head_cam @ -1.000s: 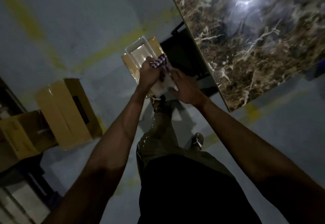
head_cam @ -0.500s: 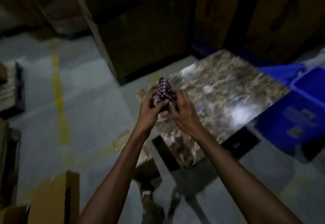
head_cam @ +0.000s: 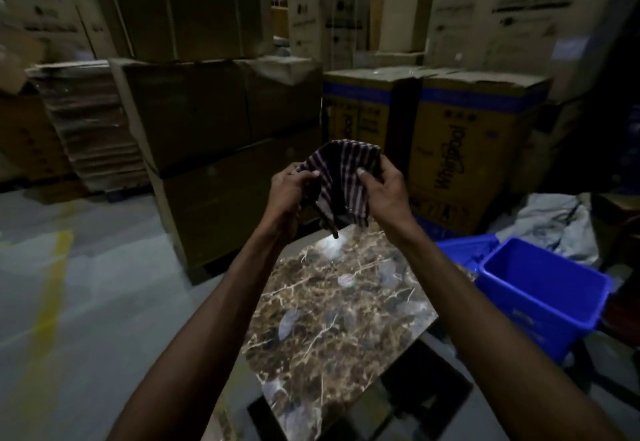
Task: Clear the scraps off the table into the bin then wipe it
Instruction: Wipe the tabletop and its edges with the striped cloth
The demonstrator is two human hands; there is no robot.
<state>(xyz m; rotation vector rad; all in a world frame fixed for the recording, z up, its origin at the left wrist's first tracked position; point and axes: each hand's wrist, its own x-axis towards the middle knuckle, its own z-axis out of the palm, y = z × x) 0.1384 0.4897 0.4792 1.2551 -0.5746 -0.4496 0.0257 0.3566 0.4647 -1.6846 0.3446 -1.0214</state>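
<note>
1. Left hand and right hand: each grip pinches the striped cloth, held above the table.
2. Risk: a small scrap left on the table may get smeared; the bin stands just beside the table.

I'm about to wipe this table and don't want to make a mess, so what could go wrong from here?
A small round pale scrap lies on the brown marbled tabletop; wiping now might sweep it onto the floor rather than into the blue plastic bin beside the table. The left hand and right hand hold the striped purple cloth bunched up, so it may wipe poorly. Dim light could hide other scraps.
</note>
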